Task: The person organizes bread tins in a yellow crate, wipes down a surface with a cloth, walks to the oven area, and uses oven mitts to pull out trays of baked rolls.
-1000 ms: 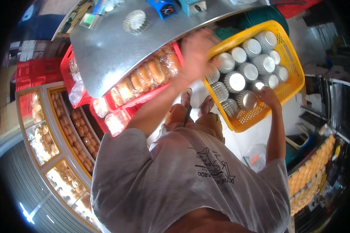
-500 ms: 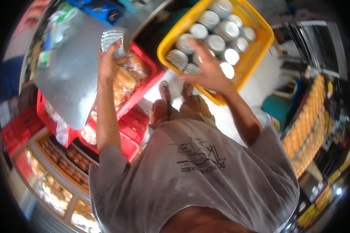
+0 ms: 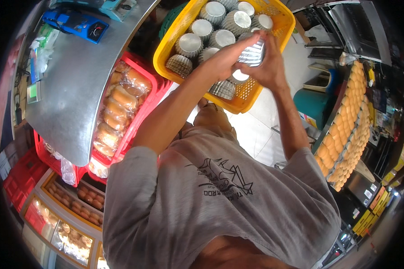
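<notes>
A stack of fluted silver baking moulds (image 3: 252,54) is held between my two hands, above the near right part of a yellow plastic basket (image 3: 243,102). My left hand (image 3: 231,54) reaches across from the left and grips the stack's left side and top, its fingers partly hidden. From the right, my right hand (image 3: 272,67) wraps round the other side, with the thumb along the near edge. More upside-down mould stacks (image 3: 222,39) fill the basket, standing close together. Some stand directly beneath my hands and are partly covered by them.
To the left, a red crate (image 3: 151,92) holds bagged bread rolls (image 3: 116,112) beside a metal table (image 3: 72,94). A blue device with a dial (image 3: 78,27) lies on that table. At right are stacked egg trays (image 3: 343,130) and a teal bin (image 3: 310,107).
My left hand has carried a mould stack rightward from beside the metal table to above the basket. My right hand, open before, has closed on the stack too.
</notes>
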A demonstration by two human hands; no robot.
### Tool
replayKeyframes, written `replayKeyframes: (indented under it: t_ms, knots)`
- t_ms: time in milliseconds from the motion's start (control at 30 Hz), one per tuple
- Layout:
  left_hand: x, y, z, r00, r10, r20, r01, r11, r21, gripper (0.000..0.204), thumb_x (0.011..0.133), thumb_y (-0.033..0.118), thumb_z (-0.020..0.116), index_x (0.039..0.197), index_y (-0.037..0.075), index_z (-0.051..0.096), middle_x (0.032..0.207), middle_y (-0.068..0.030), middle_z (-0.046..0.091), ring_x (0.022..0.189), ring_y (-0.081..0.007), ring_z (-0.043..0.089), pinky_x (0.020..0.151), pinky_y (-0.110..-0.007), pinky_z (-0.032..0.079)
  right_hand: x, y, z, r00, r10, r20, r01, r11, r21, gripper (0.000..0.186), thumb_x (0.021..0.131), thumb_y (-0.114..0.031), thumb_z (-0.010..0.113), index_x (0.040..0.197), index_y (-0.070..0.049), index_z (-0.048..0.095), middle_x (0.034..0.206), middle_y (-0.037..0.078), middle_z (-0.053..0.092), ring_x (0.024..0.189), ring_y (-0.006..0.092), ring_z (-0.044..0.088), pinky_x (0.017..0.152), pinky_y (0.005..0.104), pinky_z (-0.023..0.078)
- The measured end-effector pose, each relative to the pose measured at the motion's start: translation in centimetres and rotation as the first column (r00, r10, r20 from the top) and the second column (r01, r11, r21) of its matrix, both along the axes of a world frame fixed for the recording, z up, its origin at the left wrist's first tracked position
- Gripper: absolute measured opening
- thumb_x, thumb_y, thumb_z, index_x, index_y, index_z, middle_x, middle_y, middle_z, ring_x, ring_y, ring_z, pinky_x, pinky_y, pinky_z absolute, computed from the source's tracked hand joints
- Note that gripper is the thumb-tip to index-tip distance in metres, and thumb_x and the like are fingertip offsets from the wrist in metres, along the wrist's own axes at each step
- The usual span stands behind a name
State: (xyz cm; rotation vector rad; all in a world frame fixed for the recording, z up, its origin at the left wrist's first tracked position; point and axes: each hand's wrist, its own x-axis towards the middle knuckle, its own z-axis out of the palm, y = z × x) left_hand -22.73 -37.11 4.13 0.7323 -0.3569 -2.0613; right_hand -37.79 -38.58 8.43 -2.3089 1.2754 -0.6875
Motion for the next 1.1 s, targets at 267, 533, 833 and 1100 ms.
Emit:
replayKeyframes:
  t_ms: [267, 533, 833, 1100]
  knots:
    - [3.4, -0.4, -8.4, 0.32, 0.048, 0.946, 0.342, 0.925, -0.163, 0.063, 0.086, 0.051, 0.07, 0.124, 0.001, 0.063, 0.117, -0.0182, 0.066, 0.107, -0.0298, 0.066, 0.093, -0.037, 0.05, -4.7, -7.5, -16.9, 0.911, -0.009, -0.413, 0.013, 1.0, 0.008, 0.061, 0.088, -0.043, 0.064, 0.128, 0.002, 0.053, 0.124, 0.024, 0.061, 0.116, 0.0432, 0.059, 0.094, 0.0503, 0.051]
    - [9.5, 9.5, -4.9, -0.112, 0.565, 0.817, 0.24, 0.813, -0.53, 0.039, 0.082, 0.017, 0.079, 0.116, 0.003, 0.066, 0.113, -0.0164, 0.065, 0.107, -0.0356, 0.06, 0.095, -0.043, 0.048, -4.1, -10.7, -9.6, 0.82, 0.218, -0.529, 0.023, 0.911, 0.411, 0.037, 0.091, -0.026, 0.055, 0.107, 0.006, 0.066, 0.106, 0.027, 0.069, 0.102, 0.041, 0.067, 0.09, 0.0498, 0.052]
    - [7.9, 10.3, -4.9, -0.131, 0.634, 0.762, 0.227, 0.767, -0.6, 0.048, 0.082, 0.024, 0.08, 0.121, 0.001, 0.062, 0.12, -0.0185, 0.062, 0.115, -0.0347, 0.057, 0.101, -0.042, 0.045, -5.2, -10.9, -11.5, 0.842, 0.43, -0.326, -0.181, 0.794, 0.581, 0.038, 0.098, -0.028, 0.048, 0.113, 0.003, 0.062, 0.113, 0.024, 0.067, 0.105, 0.0351, 0.067, 0.084, 0.0444, 0.053]
    - [9.2, 11.3, -5.3, 0.24, 0.6, 0.763, -0.021, 0.789, -0.614, 0.054, 0.097, 0.034, 0.06, 0.14, 0.002, 0.051, 0.136, -0.0126, 0.053, 0.123, -0.0254, 0.051, 0.107, -0.039, 0.037, -10.4, -3.3, -3.4, 0.232, -0.644, 0.729, -0.753, 0.355, 0.554, 0.09, 0.09, -0.079, 0.037, 0.138, -0.004, 0.047, 0.139, 0.025, 0.053, 0.13, 0.0471, 0.049, 0.108, 0.0644, 0.037]
